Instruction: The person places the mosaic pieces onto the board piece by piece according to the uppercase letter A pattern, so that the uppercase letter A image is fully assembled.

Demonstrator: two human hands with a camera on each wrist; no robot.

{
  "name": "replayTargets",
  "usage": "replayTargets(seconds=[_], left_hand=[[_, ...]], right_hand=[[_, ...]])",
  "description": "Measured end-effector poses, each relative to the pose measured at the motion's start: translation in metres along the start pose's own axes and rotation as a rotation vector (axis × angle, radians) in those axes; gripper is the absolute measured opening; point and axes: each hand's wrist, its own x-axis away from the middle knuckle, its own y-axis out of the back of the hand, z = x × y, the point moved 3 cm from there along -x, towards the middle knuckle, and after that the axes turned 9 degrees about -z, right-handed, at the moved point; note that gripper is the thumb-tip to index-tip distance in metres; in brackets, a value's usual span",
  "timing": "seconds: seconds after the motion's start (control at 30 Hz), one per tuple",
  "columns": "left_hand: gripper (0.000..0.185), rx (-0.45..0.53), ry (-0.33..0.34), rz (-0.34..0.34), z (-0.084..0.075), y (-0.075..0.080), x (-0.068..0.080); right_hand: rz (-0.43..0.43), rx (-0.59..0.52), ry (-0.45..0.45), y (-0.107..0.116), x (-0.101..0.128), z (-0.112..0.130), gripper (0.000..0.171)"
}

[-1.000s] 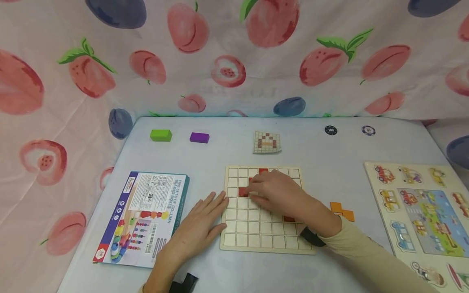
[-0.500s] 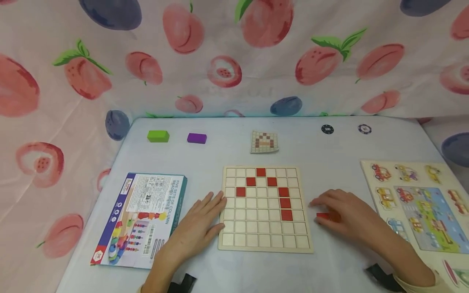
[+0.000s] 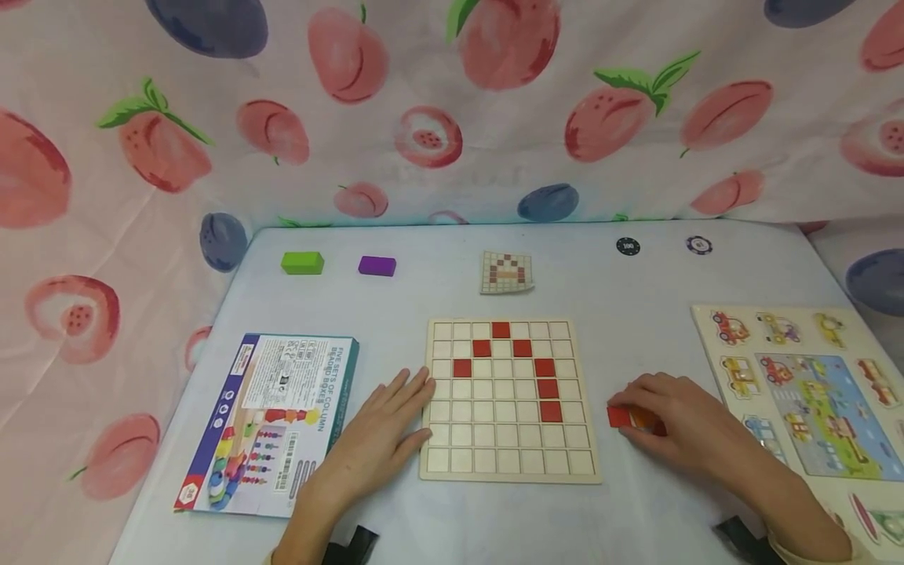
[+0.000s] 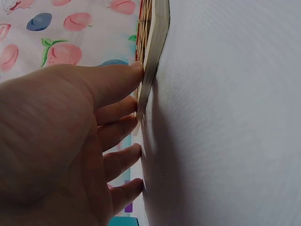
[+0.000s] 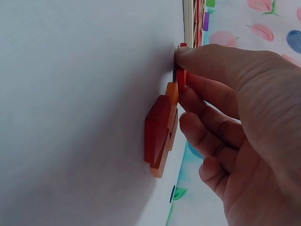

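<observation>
Left hand straight-fingered, touching board edge, right hand pinching red tile — gap between

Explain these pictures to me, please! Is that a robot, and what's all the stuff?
No robot, just a person. A camera on the head took the big picture, looking down; a camera on each wrist took the close-ups.

The left hand touches the edge of a grid board with seven red squares. The right hand pinches a red tile near orange tiles.

Also on the table: a pattern card, bead toy box, green block, purple block, two poker chips and a vehicle puzzle board.
</observation>
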Motion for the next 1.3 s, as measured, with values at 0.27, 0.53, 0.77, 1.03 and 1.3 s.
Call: replayTargets(seconds=[0.27,0.53,0.77,1.03,1.3], left_hand=[[0.066,0.004,0.000,-0.009,0.000,0.000,0.000],[0.066,0.018,0.015,-0.003,0.000,-0.001,0.000],[0.066,0.011,0.017,-0.010,0.000,-0.001,0.000],[0.065,-0.005,0.033,-0.007,0.001,0.000,0.001],[0.065,-0.006,0.030,-0.003,-0.001,-0.001,-0.001]], right_hand=[[-0.044,-0.049,0.024,-0.004,-0.018,0.022,0.030],[-0.071,-0.075,0.187,-0.016,-0.052,0.066,0.025],[-0.049,-0.092,0.226,-0.023,-0.080,0.096,0.019],[-0.011,-0.105,0.297,-0.039,-0.104,0.126,0.014],[0.000,-0.088,0.303,-0.054,-0.112,0.143,0.012]])
